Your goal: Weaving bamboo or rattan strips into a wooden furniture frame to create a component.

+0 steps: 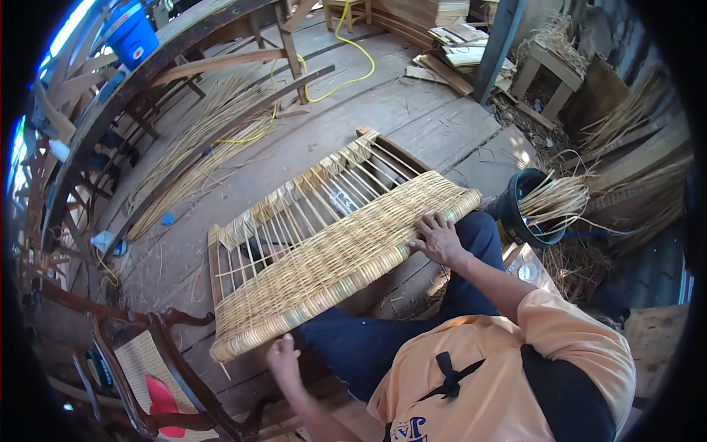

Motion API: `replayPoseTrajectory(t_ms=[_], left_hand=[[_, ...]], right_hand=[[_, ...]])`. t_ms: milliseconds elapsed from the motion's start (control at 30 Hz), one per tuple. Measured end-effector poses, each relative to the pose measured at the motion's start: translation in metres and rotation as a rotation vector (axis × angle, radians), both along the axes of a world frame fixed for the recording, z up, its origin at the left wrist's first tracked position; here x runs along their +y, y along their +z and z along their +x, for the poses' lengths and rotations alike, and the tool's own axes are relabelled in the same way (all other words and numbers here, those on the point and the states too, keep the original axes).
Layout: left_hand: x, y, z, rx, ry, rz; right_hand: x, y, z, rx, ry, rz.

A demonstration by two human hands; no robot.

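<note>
Across my lap and knees lies a wooden-framed panel of woven rattan (346, 254). Its near half is tightly woven, and bare rattan strands (313, 210) span the gap to the wrapped far rail. My right hand (440, 239) rests on the near edge toward the right end, fingers spread over the weave. Just below the near edge, toward the panel's left end, is my left hand (283, 361). It is smeared by motion with its fingers loosely bent, and whether it holds a strand cannot be made out.
Right of my knee stands a dark bucket (526, 208) of rattan strands. A carved wooden chair (158, 368) with a red item on it is at lower left. Long rattan bundles (199, 140) lie on the plank floor beside a bench (184, 37). A yellow cord (361, 55) trails behind.
</note>
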State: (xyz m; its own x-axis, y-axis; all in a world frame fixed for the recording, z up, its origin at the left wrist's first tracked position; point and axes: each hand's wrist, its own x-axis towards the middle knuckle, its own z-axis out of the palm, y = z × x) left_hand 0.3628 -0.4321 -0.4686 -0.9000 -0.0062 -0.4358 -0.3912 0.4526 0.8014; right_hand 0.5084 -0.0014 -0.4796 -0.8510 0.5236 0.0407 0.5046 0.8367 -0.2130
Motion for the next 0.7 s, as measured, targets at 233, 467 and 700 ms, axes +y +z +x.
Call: replayPoseTrajectory(t_ms=[233, 467, 700], left_hand=[[-0.072, 0.057, -0.170, 0.354, -0.173, -0.999], [-0.129, -0.036, -0.266, -0.188, -0.039, -0.201], [-0.122, 0.037, -0.266, -0.232, -0.026, -0.608]], right_hand=[[-0.005, -0.008, -0.005, -0.105, -0.023, -0.019], [-0.008, -0.045, -0.011, -0.083, 0.072, -0.066], [-0.011, -0.072, -0.014, -0.164, 0.088, -0.269]])
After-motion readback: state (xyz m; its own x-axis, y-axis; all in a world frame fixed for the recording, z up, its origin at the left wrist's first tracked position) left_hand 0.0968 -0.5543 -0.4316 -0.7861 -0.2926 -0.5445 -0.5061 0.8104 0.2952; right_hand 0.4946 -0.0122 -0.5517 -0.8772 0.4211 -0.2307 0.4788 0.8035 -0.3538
